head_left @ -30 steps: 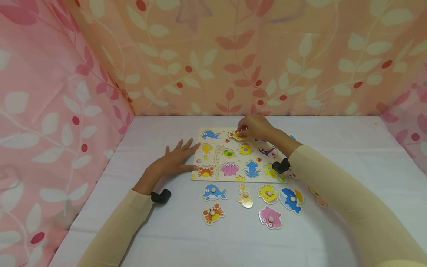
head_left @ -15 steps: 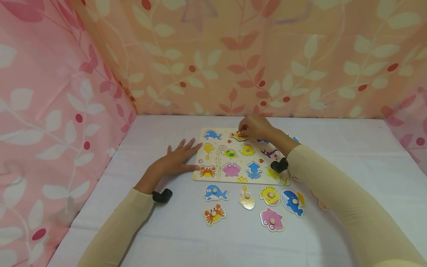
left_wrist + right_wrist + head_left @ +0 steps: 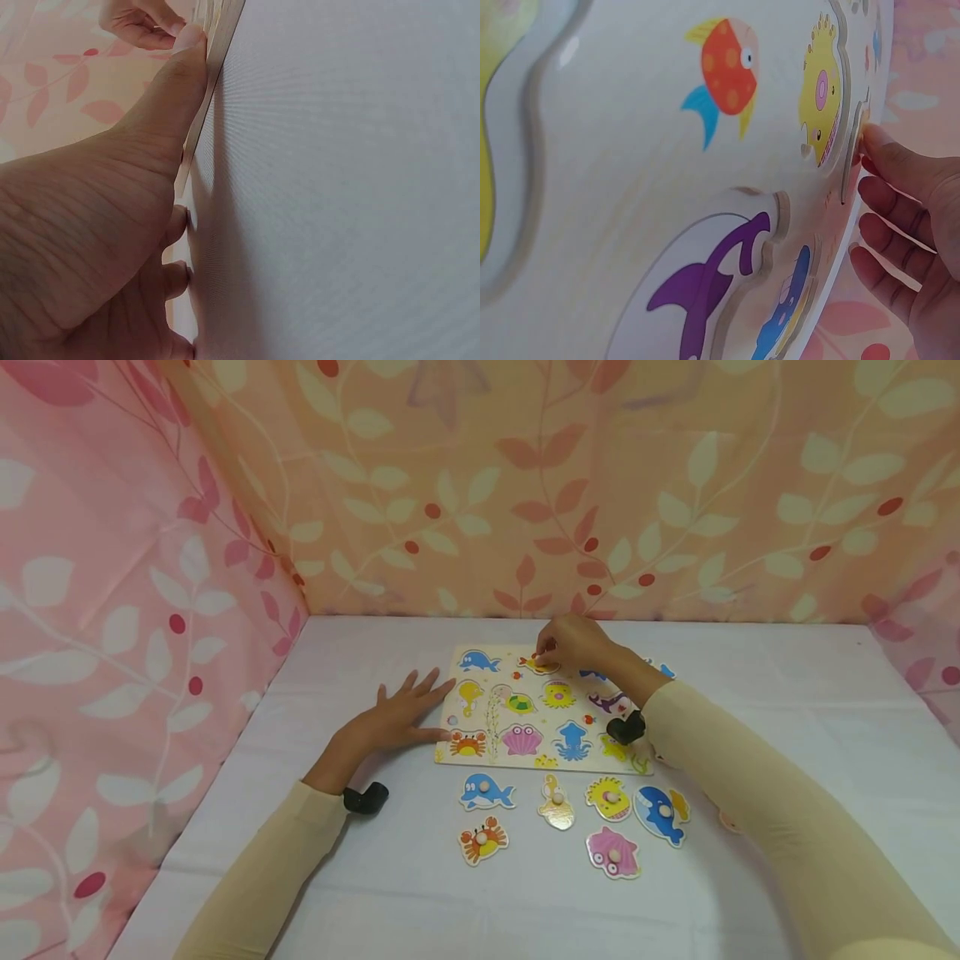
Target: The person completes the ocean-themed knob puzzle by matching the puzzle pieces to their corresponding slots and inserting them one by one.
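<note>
My left hand (image 3: pixel 393 718) lies spread on the white tabletop beside a wooden peg puzzle board (image 3: pixel 517 763) with sea-animal shapes. Its thumb (image 3: pixel 165 90) rests against the board's left edge in the left wrist view. Near the board's far edge, my right hand (image 3: pixel 573 643) pinches a red and yellow fish puzzle piece (image 3: pixel 538 668) over its spot in the top row. The fingers hide part of the piece. In the right wrist view, the thumb and index finger of the right hand (image 3: pixel 922 217) meet at the piece, which shows as a thin edge close over the board.
Loose knobbed pieces lie in front of the board: a blue dolphin (image 3: pixel 495 795), a crab (image 3: pixel 491 847), a seahorse (image 3: pixel 558 817), a spiky yellow piece (image 3: pixel 600 793), a blue whale (image 3: pixel 652 802) and a pink shell (image 3: pixel 618 842). The right sleeve (image 3: pixel 750 785) partly covers other pieces.
The head view has shifted slightly. Both hands keep their places, the right one still pinching the fish puzzle piece at the board's top row.
</note>
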Demonstrator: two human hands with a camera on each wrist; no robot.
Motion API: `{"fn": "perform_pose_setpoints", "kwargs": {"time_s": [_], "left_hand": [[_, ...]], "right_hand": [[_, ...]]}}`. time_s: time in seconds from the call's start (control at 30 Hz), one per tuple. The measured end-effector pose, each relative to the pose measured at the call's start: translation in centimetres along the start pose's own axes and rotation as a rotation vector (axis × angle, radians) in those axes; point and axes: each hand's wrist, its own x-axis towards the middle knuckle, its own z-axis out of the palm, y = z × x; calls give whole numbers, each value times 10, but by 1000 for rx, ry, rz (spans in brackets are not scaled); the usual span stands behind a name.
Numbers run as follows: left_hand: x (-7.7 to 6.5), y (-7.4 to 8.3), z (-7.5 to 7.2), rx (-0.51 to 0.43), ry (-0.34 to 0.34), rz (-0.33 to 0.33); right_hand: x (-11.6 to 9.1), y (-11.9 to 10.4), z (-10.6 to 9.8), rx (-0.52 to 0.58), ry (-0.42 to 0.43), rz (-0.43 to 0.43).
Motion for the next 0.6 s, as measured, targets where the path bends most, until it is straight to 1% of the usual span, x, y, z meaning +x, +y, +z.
{"fn": "perform_pose_setpoints", "kwargs": {"time_s": [0.23, 0.6], "left_hand": [[0, 3, -2, -5, -2, -1], [1, 2, -1, -5, -6, 3]], "right_hand": [[-2, 2, 1, -9, 8, 13], [-4, 3, 2, -16, 16, 18]]}}
